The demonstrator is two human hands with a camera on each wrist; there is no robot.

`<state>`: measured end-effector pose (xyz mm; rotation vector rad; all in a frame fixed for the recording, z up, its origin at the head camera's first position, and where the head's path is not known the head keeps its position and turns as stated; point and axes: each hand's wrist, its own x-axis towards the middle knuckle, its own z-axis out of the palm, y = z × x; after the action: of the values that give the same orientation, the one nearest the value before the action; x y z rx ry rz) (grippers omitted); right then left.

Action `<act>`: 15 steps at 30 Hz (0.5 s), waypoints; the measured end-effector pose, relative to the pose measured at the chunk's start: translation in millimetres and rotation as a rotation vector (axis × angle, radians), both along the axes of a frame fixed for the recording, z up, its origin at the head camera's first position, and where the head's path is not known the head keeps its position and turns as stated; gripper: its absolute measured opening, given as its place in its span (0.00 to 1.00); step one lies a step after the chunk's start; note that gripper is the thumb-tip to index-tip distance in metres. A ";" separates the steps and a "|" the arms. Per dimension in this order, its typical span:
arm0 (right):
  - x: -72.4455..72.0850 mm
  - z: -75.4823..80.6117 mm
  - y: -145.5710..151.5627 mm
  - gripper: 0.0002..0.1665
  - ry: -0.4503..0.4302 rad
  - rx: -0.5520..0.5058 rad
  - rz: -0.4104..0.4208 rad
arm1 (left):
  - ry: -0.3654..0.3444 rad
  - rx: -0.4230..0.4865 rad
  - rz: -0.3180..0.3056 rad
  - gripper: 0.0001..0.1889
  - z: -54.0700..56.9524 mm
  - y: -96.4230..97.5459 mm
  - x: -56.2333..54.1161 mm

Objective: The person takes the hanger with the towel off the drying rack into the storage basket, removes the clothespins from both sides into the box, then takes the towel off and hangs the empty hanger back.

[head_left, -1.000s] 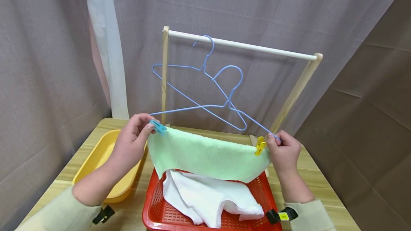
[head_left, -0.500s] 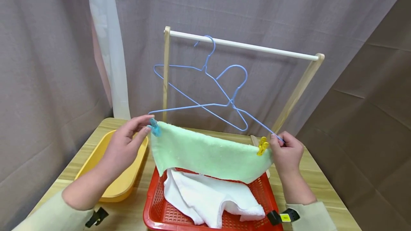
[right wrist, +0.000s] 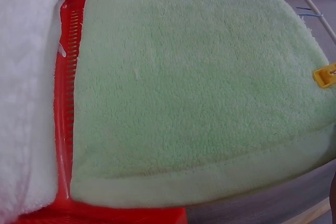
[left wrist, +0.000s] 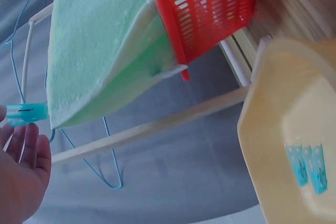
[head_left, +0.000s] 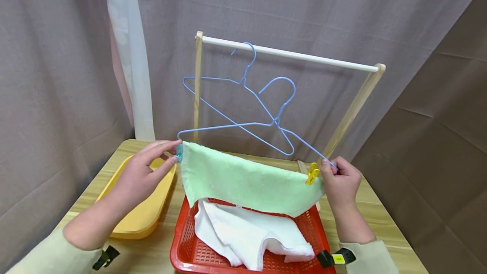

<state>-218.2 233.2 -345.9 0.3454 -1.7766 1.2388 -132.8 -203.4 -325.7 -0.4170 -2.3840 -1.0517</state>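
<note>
A light green towel (head_left: 243, 181) is draped over a blue wire hanger (head_left: 224, 127), its lower edge hanging over the red basket (head_left: 176, 240). At the towel's left upper corner, my left hand (head_left: 146, 171) pinches a teal clothespin (left wrist: 29, 113) between thumb and fingers. My right hand (head_left: 342, 185) grips the right end of the hanger, beside the towel's right edge. Close to that hand a yellow clothespin (head_left: 312, 174) is clipped on the towel's top edge; the right wrist view shows it too. The hanger's bottom bar is hidden by the towel.
A second blue hanger (head_left: 218, 78) hangs from the white rod (head_left: 289, 54) of a wooden rack behind. In the red basket lies a white towel (head_left: 247, 231). At left stands a yellow tray (head_left: 133, 234) with teal clothespins (left wrist: 316, 170) inside. Grey curtains surround the table.
The left hand has turned the teal clothespin and shifted it outward to the towel's left edge. Hanger and towel have drifted slightly right, with the right hand still gripping the hanger's end.
</note>
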 end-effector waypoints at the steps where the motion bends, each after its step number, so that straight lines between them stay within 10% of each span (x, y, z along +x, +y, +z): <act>1: 0.2 0.2 -0.1 0.19 -0.003 -0.002 0.000 | 0.013 -0.015 -0.004 0.21 -0.4 -1.0 -0.1; 15: 0.4 1.1 2.0 0.19 -0.003 -0.029 0.004 | 0.031 -0.266 -0.081 0.19 -3.4 -19.4 -4.3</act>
<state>-217.7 235.2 -344.8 0.3306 -1.7602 1.2670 -137.1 -222.9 -329.0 -0.6229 -2.5054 -0.7558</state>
